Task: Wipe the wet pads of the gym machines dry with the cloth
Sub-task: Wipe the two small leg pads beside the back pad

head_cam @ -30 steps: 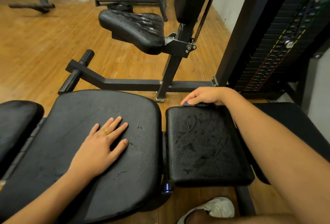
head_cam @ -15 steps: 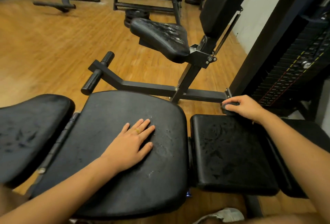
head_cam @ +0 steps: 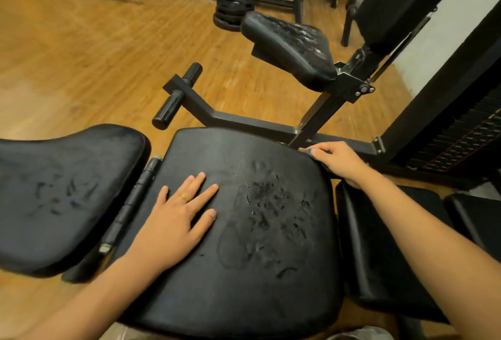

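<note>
A wide black middle pad (head_cam: 244, 272) lies in front of me, with water droplets and smears (head_cam: 271, 204) on its right half. My left hand (head_cam: 176, 220) rests flat on its left half, fingers straight. At the pad's far right corner, my right hand (head_cam: 339, 161) curls over a dark cloth (head_cam: 307, 151), of which only a small edge shows. A smaller black pad (head_cam: 379, 258) sits to the right under my right forearm. Another black pad (head_cam: 54, 190) with faint wet streaks lies to the left. Farther off, a raised seat pad (head_cam: 287, 41) glistens with water.
A black steel frame with a foam roller (head_cam: 176, 95) stands on the wooden floor beyond the pads. A weight stack (head_cam: 461, 139) rises at the right. Weight plates (head_cam: 230, 11) and other benches stand at the back. A white shoe (head_cam: 360, 334) shows at the bottom edge.
My right hand has moved left with the cloth, from the far edge of the small right pad to the middle pad's far right corner. My left hand has stayed flat on the middle pad.
</note>
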### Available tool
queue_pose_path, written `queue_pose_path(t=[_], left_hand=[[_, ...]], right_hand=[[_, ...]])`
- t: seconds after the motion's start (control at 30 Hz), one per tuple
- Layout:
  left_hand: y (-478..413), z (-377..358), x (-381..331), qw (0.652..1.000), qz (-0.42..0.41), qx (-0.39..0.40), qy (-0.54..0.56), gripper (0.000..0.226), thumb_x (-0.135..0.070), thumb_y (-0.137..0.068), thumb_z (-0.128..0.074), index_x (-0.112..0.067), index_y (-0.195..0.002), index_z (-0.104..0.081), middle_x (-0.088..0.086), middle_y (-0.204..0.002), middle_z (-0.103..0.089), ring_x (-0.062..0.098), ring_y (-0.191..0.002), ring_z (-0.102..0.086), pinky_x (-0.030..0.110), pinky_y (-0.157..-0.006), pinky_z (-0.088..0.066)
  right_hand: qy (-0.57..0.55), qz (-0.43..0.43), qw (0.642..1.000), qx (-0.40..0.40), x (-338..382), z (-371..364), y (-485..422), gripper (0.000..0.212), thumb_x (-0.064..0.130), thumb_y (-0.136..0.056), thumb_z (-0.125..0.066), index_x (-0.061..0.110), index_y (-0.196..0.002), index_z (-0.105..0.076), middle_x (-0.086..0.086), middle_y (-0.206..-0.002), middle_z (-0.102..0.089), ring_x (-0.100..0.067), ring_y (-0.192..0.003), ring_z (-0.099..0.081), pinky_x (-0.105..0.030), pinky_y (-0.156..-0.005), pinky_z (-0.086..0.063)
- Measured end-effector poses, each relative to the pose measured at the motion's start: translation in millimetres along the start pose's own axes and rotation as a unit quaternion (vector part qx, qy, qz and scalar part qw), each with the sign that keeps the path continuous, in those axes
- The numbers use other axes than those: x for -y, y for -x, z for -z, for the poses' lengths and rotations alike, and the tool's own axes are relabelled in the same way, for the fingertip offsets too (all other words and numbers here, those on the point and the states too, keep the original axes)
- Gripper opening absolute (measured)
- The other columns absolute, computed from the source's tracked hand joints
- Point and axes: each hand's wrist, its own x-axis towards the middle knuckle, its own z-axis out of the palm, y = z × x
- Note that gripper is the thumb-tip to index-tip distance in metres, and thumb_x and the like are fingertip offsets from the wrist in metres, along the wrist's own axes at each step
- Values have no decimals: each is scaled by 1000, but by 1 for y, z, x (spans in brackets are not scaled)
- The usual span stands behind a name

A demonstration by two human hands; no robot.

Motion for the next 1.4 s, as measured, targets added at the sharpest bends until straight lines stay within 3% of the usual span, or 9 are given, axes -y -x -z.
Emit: queue_pose_path(t=[0.17,0.27,0.4,0.6,0.83,1.0,1.1,1.2,1.4], left_hand=[[-2,-7,3,999,-4,-31,12,66,-65,-91,-13,-43,-151,-30,-12,-164,-11,7,-151,-6,50,-121,-7],[-2,-8,3,999,-9,-36,14,67,-64,-91,-11,-42,-152,-27,-11,-164,-8,5,-150,0,49,-121,-2],[-3,-9,3,999,-20,-47,11,63,-61,-94,-18,-38,-150,-36,-6,-163,-18,7,-148,-7,49,-117,-6],[-1,-5,1,999,-18,-39,13,63,-59,-94,-20,-36,-149,-38,-4,-163,-21,13,-151,-15,52,-117,-9],[0,-4,2,999,-23,-41,28,65,-60,-93,-18,-36,-150,-36,-3,-163,-19,15,-151,-15,53,-119,-7],[-1,-3,1,999,-23,-38,19,67,-57,-91,-13,-35,-152,-33,-2,-164,-16,16,-152,-11,53,-118,-3],[-2,-4,-1,999,-15,-33,5,61,-51,-93,-23,-32,-146,-45,3,-160,-30,19,-149,-24,59,-116,-17],[-4,-4,-3,999,-17,-34,-16,53,-46,-92,-36,-29,-138,-56,7,-152,-45,22,-143,-38,63,-108,-30],[-7,-1,-4,1000,-11,-26,4,61,-50,-93,-23,-34,-150,-37,1,-164,-18,16,-152,-10,58,-118,-6]], right_hand=[[-34,10,999,38,3,-4,-11,20,27,-98,-56,29,-104,-75,-9,-105,-72,-35,-102,-64,-40,-80,-50],[-34,20,998,58,24,-17,-27,20,26,-98,-56,31,-102,-75,4,-103,-73,-18,-102,-66,-44,-90,-54],[10,49,992,112,69,-44,-53,20,26,-98,-56,35,-100,-74,16,-103,-70,-4,-100,-61,-22,-81,-44],[49,77,987,132,93,-66,-61,17,41,-94,-60,38,-106,-70,17,-112,-66,-2,-106,-58,-29,-94,-44],[49,51,989,127,65,-33,-38,17,32,-97,-58,39,-107,-70,22,-109,-66,10,-99,-58,-20,-86,-43],[42,2,991,124,43,-14,-31,20,29,-97,-56,35,-109,-71,11,-109,-71,-12,-107,-64,-31,-90,-51],[32,0,990,137,51,-17,-40,21,26,-97,-57,31,-109,-73,4,-108,-73,-24,-109,-64,-44,-99,-49],[18,17,987,158,74,-39,-58,20,26,-96,-58,35,-105,-74,10,-108,-72,-15,-111,-63,-38,-101,-47],[64,109,971,205,145,-107,-92,23,24,-96,-60,25,-116,-71,9,-115,-68,2,-105,-58,-16,-87,-42]])
